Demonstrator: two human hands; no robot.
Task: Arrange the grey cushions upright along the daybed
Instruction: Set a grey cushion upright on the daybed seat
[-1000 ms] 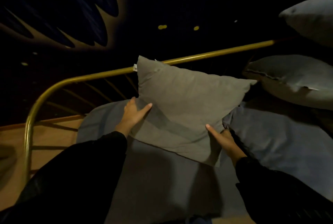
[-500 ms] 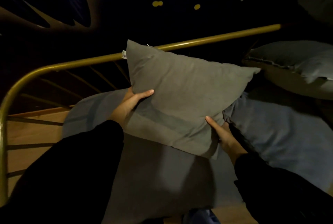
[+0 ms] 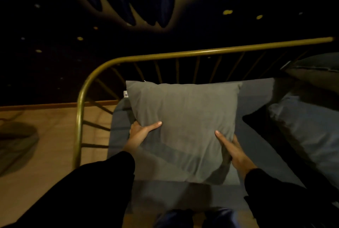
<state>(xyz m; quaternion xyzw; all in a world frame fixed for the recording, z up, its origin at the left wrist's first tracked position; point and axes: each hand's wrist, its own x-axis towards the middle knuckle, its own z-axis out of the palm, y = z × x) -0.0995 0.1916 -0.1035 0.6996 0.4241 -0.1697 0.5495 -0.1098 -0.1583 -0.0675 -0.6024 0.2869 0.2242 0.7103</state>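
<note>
I hold a square grey cushion [image 3: 185, 121] in both hands above the left end of the daybed's grey mattress [image 3: 256, 95]. My left hand [image 3: 141, 133] grips its left edge with the thumb on the front face. On the lower right edge sits my right hand [image 3: 233, 150], thumb also on the front. The cushion is held squarely, its top edge close to the brass rail [image 3: 183, 53] at the back. A small white tag shows at its upper left corner. Another grey cushion [image 3: 315, 66] lies at the far right by the rail.
A blue-grey pillow [image 3: 308, 128] lies on the mattress to the right. The brass rail curves down around the daybed's left end, with slanted spindles below it. Wooden floor [image 3: 45, 136] and a dark round object [image 3: 16, 139] are at the left. The wall behind is dark and patterned.
The cushion has been turned from tilted to square and brought left, nearer the corner of the rail. Both hands kept their grip. The view has shifted left and down.
</note>
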